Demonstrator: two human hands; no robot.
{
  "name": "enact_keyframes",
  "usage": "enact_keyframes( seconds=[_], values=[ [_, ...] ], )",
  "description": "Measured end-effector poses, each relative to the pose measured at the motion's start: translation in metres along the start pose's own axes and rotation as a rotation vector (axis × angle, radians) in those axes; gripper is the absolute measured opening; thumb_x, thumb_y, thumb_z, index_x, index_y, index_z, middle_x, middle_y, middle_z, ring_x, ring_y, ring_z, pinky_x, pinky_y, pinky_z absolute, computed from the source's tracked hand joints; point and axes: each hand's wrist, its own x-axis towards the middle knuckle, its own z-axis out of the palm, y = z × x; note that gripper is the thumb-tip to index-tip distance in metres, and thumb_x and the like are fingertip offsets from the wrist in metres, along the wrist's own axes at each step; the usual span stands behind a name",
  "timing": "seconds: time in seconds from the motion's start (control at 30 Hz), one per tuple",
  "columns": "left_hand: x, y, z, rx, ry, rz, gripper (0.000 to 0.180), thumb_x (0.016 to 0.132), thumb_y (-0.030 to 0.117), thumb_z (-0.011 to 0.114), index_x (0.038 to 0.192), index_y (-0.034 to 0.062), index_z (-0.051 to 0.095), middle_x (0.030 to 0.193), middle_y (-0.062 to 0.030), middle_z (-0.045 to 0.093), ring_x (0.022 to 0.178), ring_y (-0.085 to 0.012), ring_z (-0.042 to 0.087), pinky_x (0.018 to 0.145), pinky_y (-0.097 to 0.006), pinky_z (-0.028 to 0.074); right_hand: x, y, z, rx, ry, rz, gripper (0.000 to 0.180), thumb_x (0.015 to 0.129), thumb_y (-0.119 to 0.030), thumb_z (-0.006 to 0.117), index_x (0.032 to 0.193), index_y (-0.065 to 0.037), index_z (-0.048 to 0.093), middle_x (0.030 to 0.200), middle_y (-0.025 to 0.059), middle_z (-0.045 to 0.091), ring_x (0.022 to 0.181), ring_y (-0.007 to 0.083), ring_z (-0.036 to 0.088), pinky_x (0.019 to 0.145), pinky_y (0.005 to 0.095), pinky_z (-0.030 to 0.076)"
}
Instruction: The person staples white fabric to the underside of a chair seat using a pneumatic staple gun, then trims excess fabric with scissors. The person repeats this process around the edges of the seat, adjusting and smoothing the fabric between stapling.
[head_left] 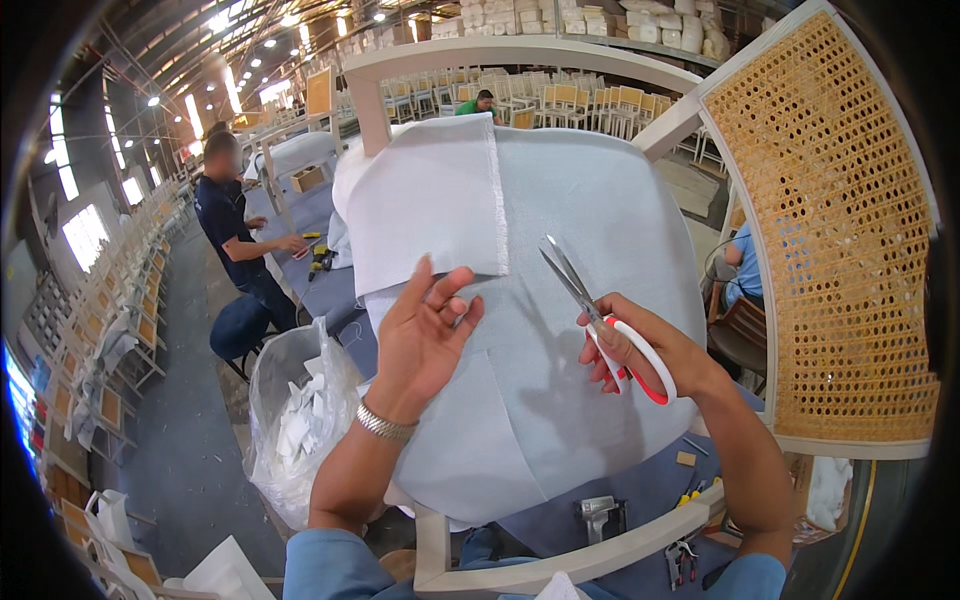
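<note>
An upholstered chair seat [600, 190] covered in pale blue-grey fabric lies before me. Over its upper left part is a folded-back white fabric piece [430, 205] with a frayed edge. My left hand [415, 330] is raised over the seat just below that piece, palm up, fingers apart and slightly bent, holding nothing. I cannot tell whether its fingertips touch the cloth. In my right hand [655, 345] is a pair of scissors [572, 278] with white and red handles. Their blades are slightly parted and point up and left above the seat.
Cane backrest [830, 230] rises on the right; a pale wooden frame [520, 55] surrounds the seat. A clear bag of white scraps [300, 420] stands left. Below lie a staple gun [597, 515] and pliers [682, 563]. A co-worker [230, 210] stands at a bench with a drill [320, 262].
</note>
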Motion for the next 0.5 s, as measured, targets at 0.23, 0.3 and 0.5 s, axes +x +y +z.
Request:
enact_keyframes(
  seconds=[0.23, 0.3, 0.5],
  values=[
    [0.021, -0.012, 0.021, 0.213, 0.042, -0.030, 0.037, 0.105, 0.031, 0.059, 0.076, 0.0096, 0.060, 0.063, -0.0017, 0.060, 0.052, -0.0120, 0.053, 0.080, -0.033, 0.055, 0.006, -0.005, -0.008, -0.031, -0.102, 0.056, 0.048, 0.105, -0.050, 0.052, 0.112, -0.003, 0.059, 0.092, 0.0082, 0.066, 0.076, 0.0142, 0.066, 0.064, 0.0284, 0.054],
    [0.025, -0.015, 0.027, 0.279, 0.094, -0.035, 0.038, 0.105, 0.030, 0.061, 0.073, 0.0088, 0.059, 0.062, -0.0019, 0.060, 0.052, -0.0118, 0.053, 0.076, -0.033, 0.055, 0.014, -0.009, -0.009, -0.073, -0.109, 0.054, 0.049, 0.105, -0.052, 0.053, 0.109, -0.004, 0.060, 0.091, 0.0070, 0.065, 0.076, 0.0141, 0.066, 0.063, 0.0282, 0.054],
    [0.023, -0.020, 0.026, 0.384, 0.063, -0.045, 0.038, 0.104, 0.026, 0.062, 0.073, 0.0038, 0.062, 0.062, -0.0049, 0.060, 0.054, -0.0130, 0.055, 0.072, -0.032, 0.055, 0.029, -0.026, -0.009, -0.296, -0.142, 0.044, 0.053, 0.105, -0.051, 0.052, 0.133, -0.005, 0.055, 0.097, 0.0087, 0.065, 0.080, 0.0129, 0.064, 0.068, 0.0290, 0.055]
  ],
)
